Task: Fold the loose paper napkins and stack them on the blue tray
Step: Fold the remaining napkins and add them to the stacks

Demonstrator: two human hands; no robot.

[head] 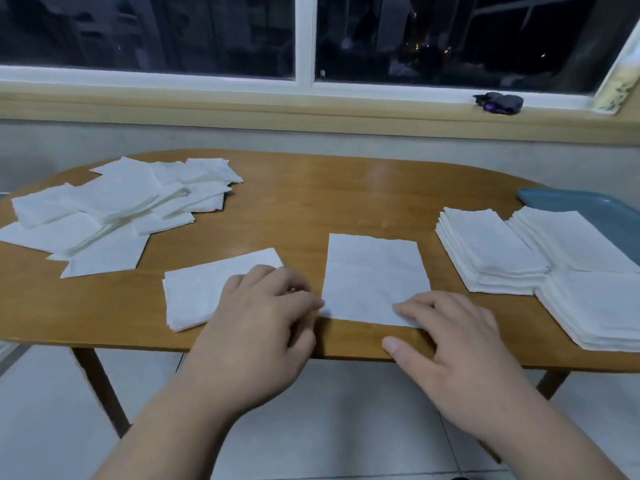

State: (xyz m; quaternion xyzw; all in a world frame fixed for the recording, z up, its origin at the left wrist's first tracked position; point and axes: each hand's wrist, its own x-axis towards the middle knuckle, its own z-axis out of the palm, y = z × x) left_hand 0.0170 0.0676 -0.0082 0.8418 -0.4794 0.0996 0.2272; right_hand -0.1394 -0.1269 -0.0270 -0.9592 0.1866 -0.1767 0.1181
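Observation:
A white napkin (pixel 374 275) lies flat near the table's front edge. My left hand (pixel 256 327) has its fingertips at the napkin's near left corner. My right hand (pixel 450 344) rests its fingers on the near right corner, thumb along the table edge. Another napkin (pixel 197 292) lies partly under my left hand. A loose pile of napkins (pixel 114 206) spreads over the left of the table. Three stacks of folded napkins (pixel 491 251) stand at the right, reaching onto the blue tray (pixel 568 202).
The wooden table (pixel 346 195) stands against a wall under a window. A dark small object (pixel 498 102) lies on the window sill. The table's front edge runs just under my hands, with tiled floor below.

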